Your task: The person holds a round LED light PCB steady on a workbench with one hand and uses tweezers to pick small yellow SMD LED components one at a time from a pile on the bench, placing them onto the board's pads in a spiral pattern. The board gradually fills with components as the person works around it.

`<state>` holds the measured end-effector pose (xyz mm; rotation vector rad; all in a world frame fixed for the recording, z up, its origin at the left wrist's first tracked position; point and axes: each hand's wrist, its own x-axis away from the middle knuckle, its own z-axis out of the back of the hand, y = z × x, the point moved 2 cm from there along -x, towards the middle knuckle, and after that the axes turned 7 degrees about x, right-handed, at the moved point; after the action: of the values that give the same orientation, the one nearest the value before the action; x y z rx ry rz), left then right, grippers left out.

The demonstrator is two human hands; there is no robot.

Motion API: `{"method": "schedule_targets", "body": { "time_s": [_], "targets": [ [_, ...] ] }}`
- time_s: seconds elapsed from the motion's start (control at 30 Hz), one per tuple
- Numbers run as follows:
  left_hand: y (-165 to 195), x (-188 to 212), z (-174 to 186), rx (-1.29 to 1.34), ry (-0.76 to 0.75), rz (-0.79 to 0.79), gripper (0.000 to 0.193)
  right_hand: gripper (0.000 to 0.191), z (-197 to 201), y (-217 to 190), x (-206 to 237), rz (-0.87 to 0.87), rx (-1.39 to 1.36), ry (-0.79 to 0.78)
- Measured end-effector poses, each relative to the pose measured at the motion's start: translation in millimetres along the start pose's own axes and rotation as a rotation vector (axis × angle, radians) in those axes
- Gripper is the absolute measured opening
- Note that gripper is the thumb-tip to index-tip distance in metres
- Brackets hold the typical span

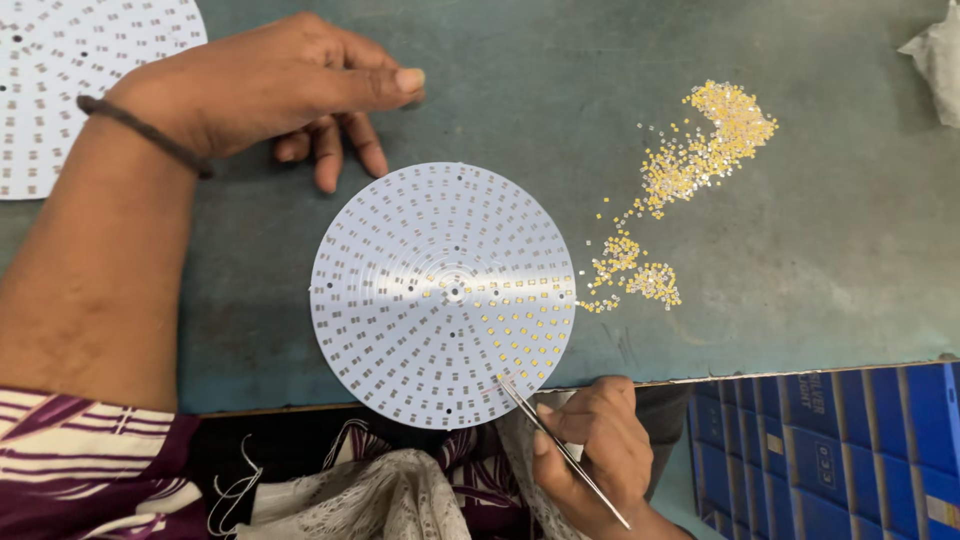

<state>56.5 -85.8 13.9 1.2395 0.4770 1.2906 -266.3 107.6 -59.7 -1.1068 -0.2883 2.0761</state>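
A second round white board (70, 80) with rows of small pads lies at the far corner of the green table (850, 220), beyond the left wrist and partly cut by the picture edge; a crumpled pale cloth or paper (935, 55) sits at the opposite far corner, well apart from both hands. Near the right hand, just past the table edge, stand blue cardboard boxes (830, 450) in rows; a white lace fabric (370, 495) lies on the lap, between the two arms.
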Motion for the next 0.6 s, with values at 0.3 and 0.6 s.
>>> {"method": "schedule_targets", "body": {
  "time_s": [0.3,0.6],
  "targets": [
    [5.1,2.2,-3.1,0.011,0.033,-0.012,0.063,0.017,1.2,0.7,0.9,-0.069,0.029,0.022],
    [-2.8,-5.8,1.1,0.019,0.000,0.018,0.063,0.015,10.5,11.9,-2.7,-0.147,0.037,0.034]
  ]
}}
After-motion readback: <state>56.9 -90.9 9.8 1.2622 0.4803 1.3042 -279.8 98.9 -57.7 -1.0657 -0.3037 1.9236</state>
